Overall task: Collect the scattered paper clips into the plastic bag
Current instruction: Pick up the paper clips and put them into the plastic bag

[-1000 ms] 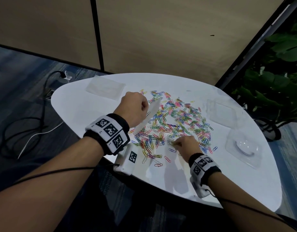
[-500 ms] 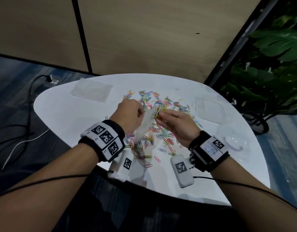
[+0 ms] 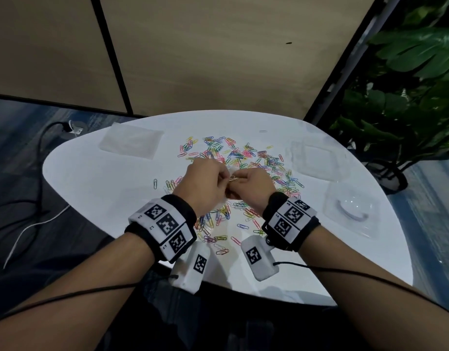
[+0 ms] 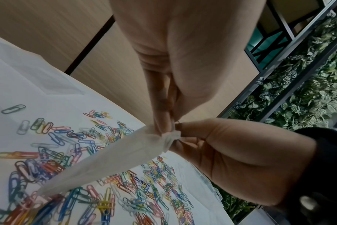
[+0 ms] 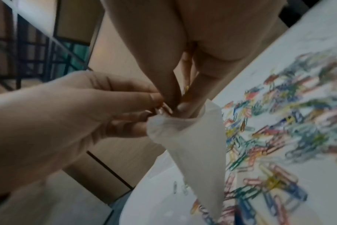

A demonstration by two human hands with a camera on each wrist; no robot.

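Note:
Many coloured paper clips (image 3: pixel 246 158) lie scattered over the white table (image 3: pixel 97 178). Both hands meet a little above the pile. My left hand (image 3: pixel 222 177) pinches the bunched top of a small translucent plastic bag (image 4: pixel 110 159), which hangs slanting down toward the clips. My right hand (image 3: pixel 240 181) pinches a yellowish paper clip (image 5: pixel 187 89) at the bag's mouth (image 5: pixel 175 120), fingertips touching the left fingers. In the head view the hands hide most of the bag. I cannot see what is inside it.
A flat spare bag (image 3: pixel 131 141) lies at the table's back left. Clear plastic lids (image 3: pixel 317 158) and a clear box (image 3: pixel 350 209) sit on the right. A potted plant (image 3: pixel 408 97) stands beyond the right edge. Cables (image 3: pixel 28 219) trail on the floor at left.
My right hand has lifted off the pile with a clip and come up against my left hand at the bag's mouth. The left hand kept hold of the bag.

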